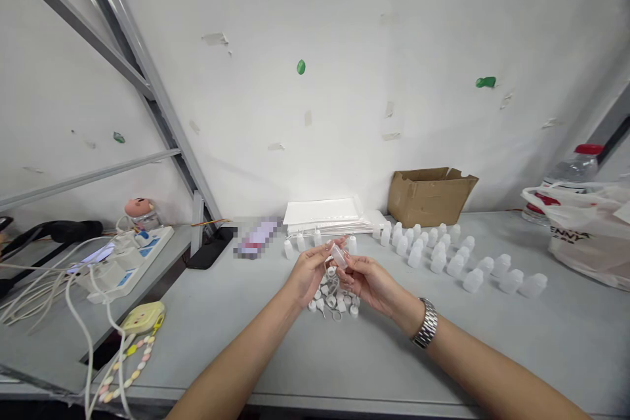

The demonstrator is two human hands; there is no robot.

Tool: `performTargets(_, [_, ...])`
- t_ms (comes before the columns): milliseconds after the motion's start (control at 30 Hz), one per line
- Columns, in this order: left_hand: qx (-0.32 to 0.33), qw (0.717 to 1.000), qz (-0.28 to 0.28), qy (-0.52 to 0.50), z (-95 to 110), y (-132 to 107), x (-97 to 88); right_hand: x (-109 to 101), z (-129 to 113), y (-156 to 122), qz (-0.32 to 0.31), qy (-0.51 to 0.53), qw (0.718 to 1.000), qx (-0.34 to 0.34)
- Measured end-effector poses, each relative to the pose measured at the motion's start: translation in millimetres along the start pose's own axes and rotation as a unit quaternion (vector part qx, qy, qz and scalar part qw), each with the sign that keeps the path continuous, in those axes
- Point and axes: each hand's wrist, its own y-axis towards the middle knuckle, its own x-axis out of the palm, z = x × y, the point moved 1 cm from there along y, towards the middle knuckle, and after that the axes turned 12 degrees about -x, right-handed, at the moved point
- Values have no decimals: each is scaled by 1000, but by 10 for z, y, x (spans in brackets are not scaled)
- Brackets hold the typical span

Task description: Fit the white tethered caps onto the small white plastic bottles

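Observation:
A small translucent white plastic bottle (338,256) is tilted between my two hands above the table. My left hand (311,270) is closed, its fingertips pinching the upper left end of the bottle. The fingers of my right hand (368,281) grip its lower right side. Whether a cap sits at the left fingertips is hidden. Under my hands lies a pile of small white caps and nozzle tips (339,302), some with rings. Behind the hands stand a few bottles with pointed tips (300,241). Many similar bottles without tips (438,259) stand in loose rows to the right.
A brown cardboard box (428,200) and white foam trays (322,211) stand against the wall. On the left are a power strip (132,269), tangled cables and a yellow case (144,317) with a bead strap. A plastic bag (585,230) and large bottle (573,167) occupy the right.

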Motion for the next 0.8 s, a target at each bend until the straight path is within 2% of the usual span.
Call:
performTargets(167, [-5,1000,12,8,62,-18,-22,-11,23,-14,1,-22,1000,-16])
performTargets(367, [34,998,62,-1,19,14,-60,41,-16,-43,19,-90,995,-24])
performTargets(500, [31,999,29,-2,-20,-16,-4,36,-30,-53,2,-48,998,-30])
performTargets(633, [40,998,-1,45,-1,-49,30,8,-27,-54,-20,35,999,5])
performTargets(733, [51,997,23,59,16,-39,5,12,-25,-46,-8,10,1000,21])
performTargets(800, [65,995,60,53,12,-17,-22,28,-28,-38,18,-55,998,-10])
